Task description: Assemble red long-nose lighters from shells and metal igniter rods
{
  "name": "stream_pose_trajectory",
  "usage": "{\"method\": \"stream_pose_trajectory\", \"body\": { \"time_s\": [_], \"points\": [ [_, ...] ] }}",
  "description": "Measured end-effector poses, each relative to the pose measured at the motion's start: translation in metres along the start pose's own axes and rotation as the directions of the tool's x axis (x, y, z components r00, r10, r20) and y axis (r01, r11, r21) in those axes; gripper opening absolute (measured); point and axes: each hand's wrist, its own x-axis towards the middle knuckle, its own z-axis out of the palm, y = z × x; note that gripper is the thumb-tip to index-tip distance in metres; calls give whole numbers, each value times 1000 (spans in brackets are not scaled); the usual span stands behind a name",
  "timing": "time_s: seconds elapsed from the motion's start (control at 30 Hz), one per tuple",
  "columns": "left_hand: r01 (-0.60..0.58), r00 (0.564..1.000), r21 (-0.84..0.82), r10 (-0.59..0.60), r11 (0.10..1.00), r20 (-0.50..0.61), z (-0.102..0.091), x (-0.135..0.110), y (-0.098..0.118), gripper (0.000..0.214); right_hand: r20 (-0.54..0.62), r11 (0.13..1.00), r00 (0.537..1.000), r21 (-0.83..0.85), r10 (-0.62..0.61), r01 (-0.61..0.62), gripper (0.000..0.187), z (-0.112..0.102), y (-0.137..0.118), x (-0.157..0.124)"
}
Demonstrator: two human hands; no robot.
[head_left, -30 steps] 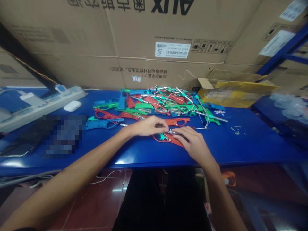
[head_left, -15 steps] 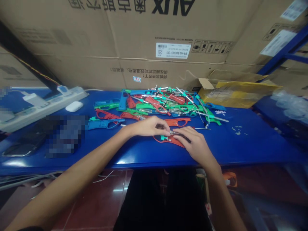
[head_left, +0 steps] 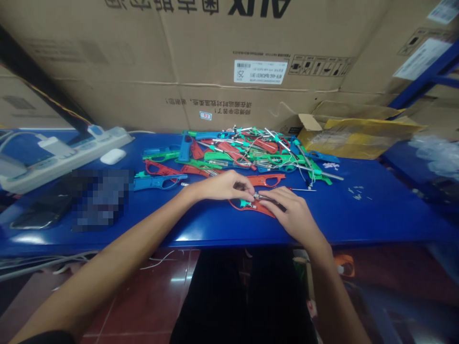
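Over the blue table, my left hand (head_left: 234, 185) is closed, thumb and fingertips pinching a small silvery part (head_left: 256, 195). My right hand (head_left: 287, 205) meets it from the other side, wrapped round a slim dark tool (head_left: 267, 198) whose tip reaches the silvery part; its exact kind is mostly hidden by the fingers. Below both hands lies a red lighter casing (head_left: 264, 210) with a looped trigger guard. A teal piece (head_left: 245, 203) and thin white wires sit in it. Just behind the hands are an orange-red casing (head_left: 267, 179) and a thin metal shaft (head_left: 303, 190).
A pile of red, green and blue casings (head_left: 215, 156) with metal tubes and wires spreads along the back. Small pale pieces (head_left: 356, 195) lie to the right. A yellow-taped carton (head_left: 344, 138), a power strip (head_left: 71, 153), a white case (head_left: 113, 156) and a phone (head_left: 36, 215) stand around.
The view has shifted slightly. Both hands stay at the same spot over the red casing, still holding the silvery part and the dark tool.
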Motion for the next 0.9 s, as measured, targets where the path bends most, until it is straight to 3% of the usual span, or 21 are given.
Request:
{"method": "stream_pose_trajectory", "body": {
  "time_s": [0.53,0.9],
  "points": [
    [-53,998,87,51,995,23,-3,-3,4,31,118,999,993,50,-11,5,17,-5,-3,2],
    [-54,998,82,52,995,22,-2,-3,2,32,100,998,995,61,7,-13,17,-3,-1,0]
  ]
}}
